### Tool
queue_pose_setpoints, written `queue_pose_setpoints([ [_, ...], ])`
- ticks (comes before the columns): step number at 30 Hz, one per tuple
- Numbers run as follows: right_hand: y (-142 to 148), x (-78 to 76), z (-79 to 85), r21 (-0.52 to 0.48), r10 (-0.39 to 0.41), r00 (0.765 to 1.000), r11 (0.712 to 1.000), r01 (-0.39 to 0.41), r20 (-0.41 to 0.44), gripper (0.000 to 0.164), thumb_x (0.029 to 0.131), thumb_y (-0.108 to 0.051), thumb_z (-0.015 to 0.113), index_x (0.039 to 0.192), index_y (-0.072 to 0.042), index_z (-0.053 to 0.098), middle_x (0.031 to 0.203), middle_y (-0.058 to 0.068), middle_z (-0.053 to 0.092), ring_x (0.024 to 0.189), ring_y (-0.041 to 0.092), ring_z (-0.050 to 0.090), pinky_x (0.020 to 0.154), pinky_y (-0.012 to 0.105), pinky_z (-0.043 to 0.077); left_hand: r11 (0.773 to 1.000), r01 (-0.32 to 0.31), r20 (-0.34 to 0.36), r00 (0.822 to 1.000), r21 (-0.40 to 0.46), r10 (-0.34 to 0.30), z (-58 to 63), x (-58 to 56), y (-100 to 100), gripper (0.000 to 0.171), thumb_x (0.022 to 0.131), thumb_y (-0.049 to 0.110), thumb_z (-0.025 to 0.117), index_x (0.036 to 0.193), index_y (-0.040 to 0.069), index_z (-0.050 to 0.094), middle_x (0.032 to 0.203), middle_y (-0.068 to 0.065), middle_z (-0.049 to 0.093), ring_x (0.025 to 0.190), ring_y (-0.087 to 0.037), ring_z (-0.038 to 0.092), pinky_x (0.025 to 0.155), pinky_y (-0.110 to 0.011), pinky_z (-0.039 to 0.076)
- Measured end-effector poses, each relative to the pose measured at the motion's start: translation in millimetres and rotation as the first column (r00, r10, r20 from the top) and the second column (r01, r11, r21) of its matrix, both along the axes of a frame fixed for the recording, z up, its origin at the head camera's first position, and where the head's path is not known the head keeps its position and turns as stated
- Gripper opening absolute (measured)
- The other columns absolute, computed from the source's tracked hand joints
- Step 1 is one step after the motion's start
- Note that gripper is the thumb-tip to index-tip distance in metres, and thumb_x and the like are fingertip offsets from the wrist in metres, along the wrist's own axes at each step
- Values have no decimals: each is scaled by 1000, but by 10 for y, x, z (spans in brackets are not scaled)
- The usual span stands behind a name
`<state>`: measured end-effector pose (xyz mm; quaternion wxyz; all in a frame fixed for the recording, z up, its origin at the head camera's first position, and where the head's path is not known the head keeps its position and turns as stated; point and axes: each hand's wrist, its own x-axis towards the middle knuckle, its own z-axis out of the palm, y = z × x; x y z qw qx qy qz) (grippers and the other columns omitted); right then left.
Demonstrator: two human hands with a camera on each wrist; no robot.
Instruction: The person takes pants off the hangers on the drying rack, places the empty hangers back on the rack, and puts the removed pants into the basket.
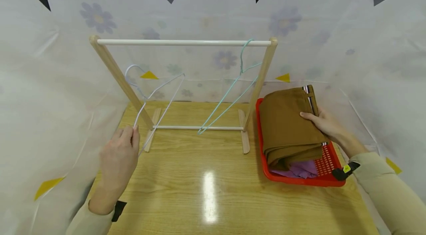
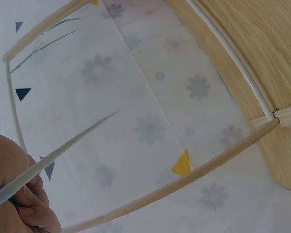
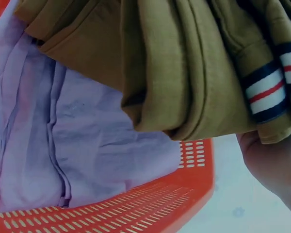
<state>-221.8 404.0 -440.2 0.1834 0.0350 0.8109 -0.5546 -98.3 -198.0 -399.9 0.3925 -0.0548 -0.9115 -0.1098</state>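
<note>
In the head view my left hand (image 1: 120, 150) grips one arm of a lavender clothes hanger (image 1: 165, 85), held up at the left in front of the rack. My right hand (image 1: 327, 127) pinches the edge of folded brown trousers (image 1: 289, 116), thumb on top, over the red basket (image 1: 332, 180). A striped band in navy, white and red (image 3: 266, 94) shows on the trousers in the right wrist view. Under them a folded purple garment (image 3: 102, 131) lies in the basket. The left wrist view has the fingers (image 2: 36, 208) curled at the lower left.
A wooden rack with a white top rail (image 1: 179, 42) stands at the back of the table (image 1: 173, 198). A mint-green hanger (image 1: 222, 105) hangs near its right post (image 1: 261, 76). Patterned sheeting (image 1: 213, 9) encloses the table at the back and sides.
</note>
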Motion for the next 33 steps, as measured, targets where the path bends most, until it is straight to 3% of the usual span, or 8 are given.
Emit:
queue_pose_setpoints([
  [5,51,-24,-79,46,1,1000,999,0,-17,55,97,-43,55,140,-20,30,91,-7,70,80,21,72,70,44,59,1000,2,3,1000,1,-2,-8,-1,-5,41,100,17,51,61,8,40,51,-2,29,41,-9,18,38,-21,14],
  [10,142,-51,-104,176,52,998,983,-45,-37,68,96,-48,53,145,-10,24,93,-9,67,82,14,70,71,38,58,1000,0,5,1000,3,0,-8,-2,-10,41,100,17,51,62,8,40,51,-2,28,41,-8,18,37,-21,13],
  [13,190,-67,-134,240,77,996,969,-65,-42,74,96,-49,52,149,-8,19,105,2,64,87,14,68,74,36,56,1000,0,7,1000,5,0,-6,-2,-12,40,100,17,51,62,8,40,51,-2,29,40,-9,18,37,-21,13],
  [19,219,-100,-227,365,138,990,924,-115,-40,90,96,-54,48,155,-6,0,140,31,42,119,41,55,88,48,52,1000,-2,8,1000,0,2,-11,6,-16,40,100,17,51,62,7,41,51,-2,29,41,-9,19,38,-21,14],
  [22,192,-103,-277,388,151,987,914,-119,-53,83,98,-50,48,151,3,12,135,33,45,113,38,58,86,45,53,1000,-6,6,1000,-3,6,-15,9,-17,41,100,17,51,62,7,41,51,-2,29,41,-9,19,38,-21,14],
  [24,169,-107,-313,392,151,985,913,-108,-81,71,99,-45,49,140,8,28,122,32,54,97,29,65,78,38,55,1000,-6,4,1000,-5,6,-18,10,-18,41,100,18,51,62,7,40,51,-2,29,40,-9,19,38,-22,14],
  [27,143,-94,-344,412,138,985,907,-84,-105,61,98,-41,50,127,12,36,111,29,56,83,17,64,68,31,54,1000,-4,2,1000,-6,4,-21,11,-20,41,100,18,51,61,8,40,51,-3,29,40,-9,19,38,-22,14],
  [33,170,-59,-402,473,124,992,876,-98,-25,79,99,-48,43,134,19,21,123,38,42,105,43,57,80,41,53,1000,-5,7,1000,1,5,-31,17,-30,41,100,17,51,61,8,39,51,-3,30,41,-9,19,38,-21,14],
])
